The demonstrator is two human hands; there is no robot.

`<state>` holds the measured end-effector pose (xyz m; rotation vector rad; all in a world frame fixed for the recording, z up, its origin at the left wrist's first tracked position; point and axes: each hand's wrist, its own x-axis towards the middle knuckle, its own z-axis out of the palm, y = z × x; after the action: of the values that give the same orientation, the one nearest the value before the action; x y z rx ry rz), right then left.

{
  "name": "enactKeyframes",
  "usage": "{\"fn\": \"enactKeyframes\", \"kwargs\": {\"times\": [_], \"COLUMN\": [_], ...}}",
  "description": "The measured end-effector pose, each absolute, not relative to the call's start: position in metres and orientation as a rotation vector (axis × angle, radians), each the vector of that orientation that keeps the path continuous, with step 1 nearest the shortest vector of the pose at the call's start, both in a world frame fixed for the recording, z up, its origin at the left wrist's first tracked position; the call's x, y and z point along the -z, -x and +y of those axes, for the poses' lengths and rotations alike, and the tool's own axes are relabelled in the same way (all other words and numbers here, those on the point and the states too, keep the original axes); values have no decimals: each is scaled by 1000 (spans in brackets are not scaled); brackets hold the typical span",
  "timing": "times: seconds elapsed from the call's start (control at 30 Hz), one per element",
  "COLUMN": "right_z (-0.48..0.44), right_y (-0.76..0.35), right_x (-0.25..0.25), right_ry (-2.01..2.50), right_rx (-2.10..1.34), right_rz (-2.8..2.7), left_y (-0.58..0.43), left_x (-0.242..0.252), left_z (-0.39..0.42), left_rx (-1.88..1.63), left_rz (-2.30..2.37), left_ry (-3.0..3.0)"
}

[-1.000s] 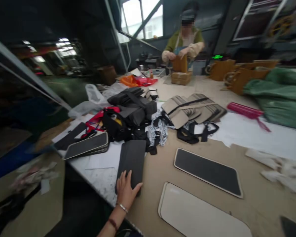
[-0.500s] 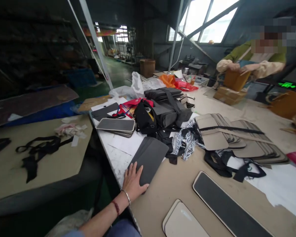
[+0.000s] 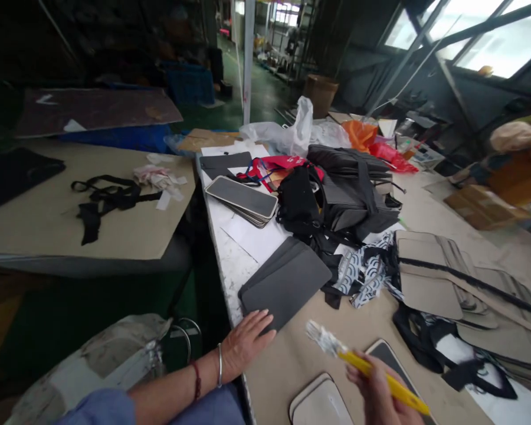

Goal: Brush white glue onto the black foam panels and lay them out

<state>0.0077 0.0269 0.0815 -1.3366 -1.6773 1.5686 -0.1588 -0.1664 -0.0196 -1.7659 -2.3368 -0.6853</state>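
Note:
My left hand [image 3: 248, 345] lies with its fingers stretched out over the near edge of some overlapping dark grey panels [image 3: 292, 283]. My right hand [image 3: 378, 395] is closed around the yellow handle of a brush [image 3: 356, 361]. The brush's whitish, clumped bristles point left toward the panels, apart from them. Partly behind the right hand is a long dark panel with a cream border [image 3: 387, 357]. Light beige rounded panels [image 3: 322, 402] lie just left of that hand, cut off by the bottom of the view.
Beyond the panels sit a stack of cream-edged panels [image 3: 243, 198], a black bag [image 3: 298, 200] and patterned straps [image 3: 358, 271]. Strapped beige panels [image 3: 425, 277] lie at right. A second table [image 3: 128, 230] stands left across a gap. A co-worker's arm [image 3: 520, 141] shows at far right.
My right hand has come into view with the brush. My left hand has drawn back toward the panels' near edge. The view has turned left.

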Motion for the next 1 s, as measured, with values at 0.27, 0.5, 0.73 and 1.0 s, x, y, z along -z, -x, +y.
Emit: {"fn": "enactKeyframes", "kwargs": {"times": [0.27, 0.5, 0.73, 1.0], "right_z": [-7, 3, 52, 110], "right_y": [125, 136, 143, 161], "right_x": [-54, -45, -43, -42], "right_ry": [959, 984, 1071, 1130], "right_rx": [-1890, -1884, -1668, -1440], "right_rz": [-1999, -2057, -1997, -1968], "left_y": [163, 165, 170, 172], "left_x": [29, 28, 20, 22], "left_z": [-162, -163, -163, -164], "left_rx": [836, 869, 807, 724], "left_rz": [-2407, -2388, -2365, -2360], "left_ry": [1721, 1716, 1765, 1818]}}
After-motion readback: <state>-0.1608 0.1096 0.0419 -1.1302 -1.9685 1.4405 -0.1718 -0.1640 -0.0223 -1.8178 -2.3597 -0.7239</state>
